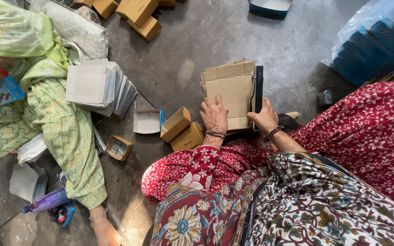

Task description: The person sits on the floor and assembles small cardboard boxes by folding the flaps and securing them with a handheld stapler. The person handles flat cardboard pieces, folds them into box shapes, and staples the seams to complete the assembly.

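A stack of flat brown cardboard blanks lies on the concrete floor in front of my knees. My left hand rests flat on the near left part of the top blank, fingers spread. My right hand grips the near end of a black stapler that lies along the stack's right edge. I sit in a red flowered garment with a patterned scarf over my lap.
Two small brown boxes stand just left of my left hand, with a white and blue open box beyond. A stack of grey-white flat sheets lies further left. Another person in green sits at the left. Blue packs fill the upper right.
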